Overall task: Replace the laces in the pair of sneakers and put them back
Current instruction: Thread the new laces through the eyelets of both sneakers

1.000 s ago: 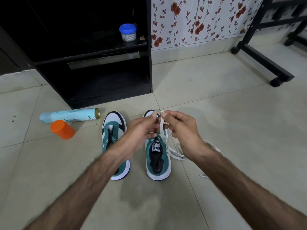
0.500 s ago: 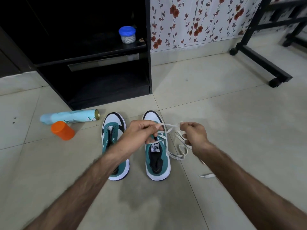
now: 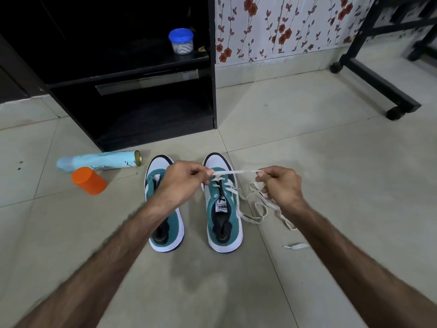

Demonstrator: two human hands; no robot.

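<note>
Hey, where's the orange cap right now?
In the head view the orange cap lies on the floor tiles at left, just in front of the pale blue spray can and left of the left sneaker.

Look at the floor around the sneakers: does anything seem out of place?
Yes. A spray can lies on its side left of the sneakers, its orange cap off beside it. A loose lace end lies apart, to the right.

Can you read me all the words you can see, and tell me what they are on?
"PUMA" is on the white tongue label of the right sneaker; it faces away from the camera, so it reads upside down here.
The light blue spray can lying on the floor has markings, too small and blurred to read.
The orange cap and the blue-lidded jar show no readable words.
</note>
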